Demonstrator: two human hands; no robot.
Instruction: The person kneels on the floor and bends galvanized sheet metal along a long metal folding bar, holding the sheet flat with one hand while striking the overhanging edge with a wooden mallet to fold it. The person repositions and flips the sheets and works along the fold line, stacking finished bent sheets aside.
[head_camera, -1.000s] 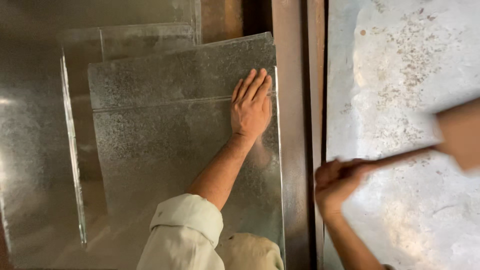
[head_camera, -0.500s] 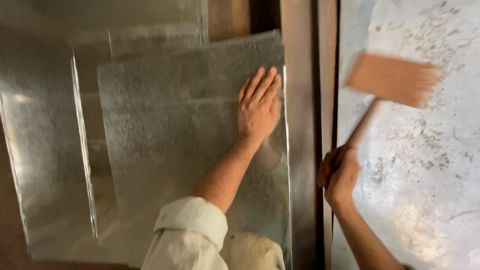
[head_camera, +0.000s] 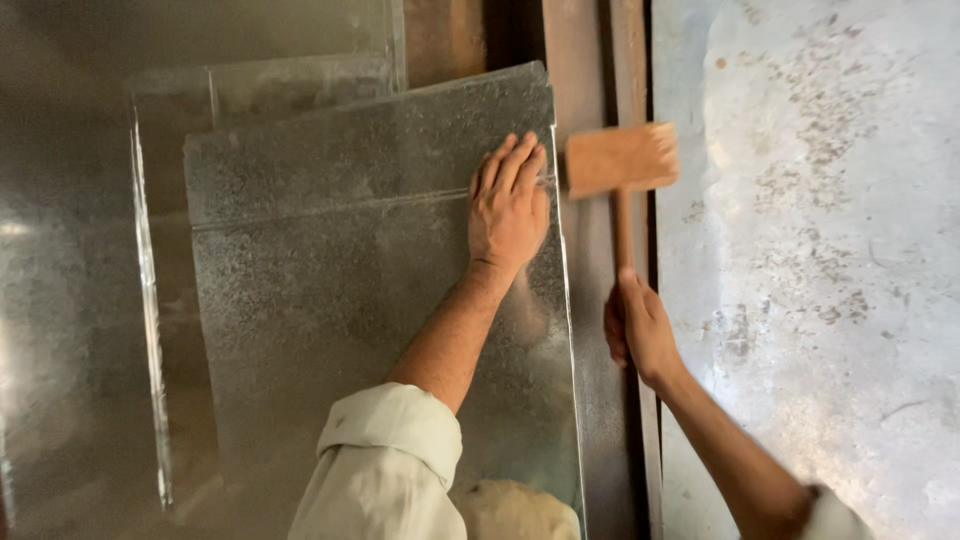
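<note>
My left hand (head_camera: 508, 203) lies flat, fingers together, on a galvanised metal sheet (head_camera: 330, 300), close to the sheet's right edge. My right hand (head_camera: 638, 328) grips the handle of a wooden mallet (head_camera: 620, 160). The mallet's block-shaped head sits over the sheet's right edge, just right of my left fingertips, above a dark metal rail (head_camera: 590, 300). A cream sleeve covers my left upper arm.
More metal sheets (head_camera: 150, 200) lie stacked under and left of the top one, one with a raised folded edge. A large pale, spotted metal sheet (head_camera: 820, 250) fills the right side. Brown wooden strips (head_camera: 440, 40) show at the top.
The mallet has swung from the far right, up and leftward, and its head now sits down at the sheet's right edge. My left hand has stayed flat on the sheet.
</note>
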